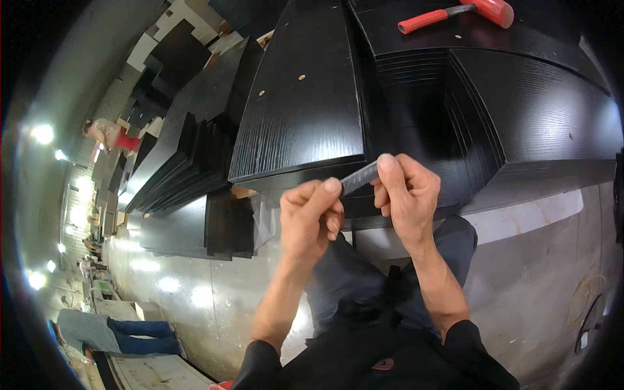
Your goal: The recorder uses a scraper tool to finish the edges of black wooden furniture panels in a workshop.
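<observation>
Between my two hands is a thin, short dark-grey strip (359, 178), slanting up to the right; its exact kind cannot be made out. My left hand (305, 218) pinches its lower left end between thumb and fingers. At the upper right end, my right hand (411, 195) pinches it the same way. Both hands are just in front of the near edge of a black wood-grain panel (299, 123), which lies flat with small round fittings in its face. Fingertips cover the strip's ends.
A red rubber mallet (426, 21) lies on black panels at the top right. More black panels (546, 110) are stacked on the right, others (175, 149) on the left. A person in a striped top (84, 331) is at the lower left, another (107, 133) farther off.
</observation>
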`<action>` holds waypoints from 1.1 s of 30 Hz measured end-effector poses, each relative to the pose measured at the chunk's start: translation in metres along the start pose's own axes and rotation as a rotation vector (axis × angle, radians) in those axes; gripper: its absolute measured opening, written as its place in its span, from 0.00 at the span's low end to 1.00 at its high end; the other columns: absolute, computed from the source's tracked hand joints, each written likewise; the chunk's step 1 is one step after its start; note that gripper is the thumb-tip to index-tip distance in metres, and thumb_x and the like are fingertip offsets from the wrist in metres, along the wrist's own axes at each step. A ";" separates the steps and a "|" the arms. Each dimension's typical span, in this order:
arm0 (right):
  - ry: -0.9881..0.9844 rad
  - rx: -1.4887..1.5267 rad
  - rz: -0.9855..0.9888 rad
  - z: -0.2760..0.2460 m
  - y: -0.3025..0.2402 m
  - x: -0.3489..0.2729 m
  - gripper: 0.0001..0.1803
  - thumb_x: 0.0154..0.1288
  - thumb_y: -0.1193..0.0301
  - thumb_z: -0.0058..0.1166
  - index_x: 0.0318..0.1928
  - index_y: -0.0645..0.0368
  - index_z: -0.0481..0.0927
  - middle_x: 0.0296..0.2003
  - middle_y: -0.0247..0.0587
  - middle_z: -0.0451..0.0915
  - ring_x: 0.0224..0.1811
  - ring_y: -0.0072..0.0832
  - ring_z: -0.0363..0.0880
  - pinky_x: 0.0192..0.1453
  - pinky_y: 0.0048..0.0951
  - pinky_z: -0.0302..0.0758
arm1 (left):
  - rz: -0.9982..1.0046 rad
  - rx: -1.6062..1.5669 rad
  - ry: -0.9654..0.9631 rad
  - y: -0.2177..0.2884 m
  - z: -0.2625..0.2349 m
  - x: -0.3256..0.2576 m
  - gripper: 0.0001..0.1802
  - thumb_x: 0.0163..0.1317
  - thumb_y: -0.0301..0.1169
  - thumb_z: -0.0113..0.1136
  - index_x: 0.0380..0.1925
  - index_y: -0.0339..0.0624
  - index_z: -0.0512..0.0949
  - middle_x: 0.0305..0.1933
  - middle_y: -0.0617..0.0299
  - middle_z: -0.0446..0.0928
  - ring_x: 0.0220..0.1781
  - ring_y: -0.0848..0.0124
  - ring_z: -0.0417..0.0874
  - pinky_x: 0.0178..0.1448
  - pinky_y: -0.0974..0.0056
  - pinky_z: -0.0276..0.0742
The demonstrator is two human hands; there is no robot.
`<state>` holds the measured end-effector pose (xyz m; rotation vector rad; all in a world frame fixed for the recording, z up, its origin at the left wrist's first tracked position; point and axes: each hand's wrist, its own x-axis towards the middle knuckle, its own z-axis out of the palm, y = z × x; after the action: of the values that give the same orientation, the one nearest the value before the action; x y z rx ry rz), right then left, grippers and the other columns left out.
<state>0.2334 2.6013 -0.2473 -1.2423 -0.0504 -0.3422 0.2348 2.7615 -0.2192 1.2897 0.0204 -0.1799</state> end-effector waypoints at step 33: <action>0.103 -0.017 0.027 -0.011 0.045 -0.007 0.22 0.75 0.59 0.52 0.25 0.62 0.77 0.14 0.31 0.74 0.14 0.13 0.67 0.18 0.17 0.62 | -0.113 0.004 0.003 -0.039 -0.010 0.020 0.18 0.65 0.37 0.66 0.21 0.35 0.78 0.13 0.62 0.73 0.13 0.77 0.73 0.16 0.74 0.65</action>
<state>0.2375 2.6053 -0.2938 -1.2393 0.0575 -0.3833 0.2499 2.7581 -0.2617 1.2934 0.0953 -0.2751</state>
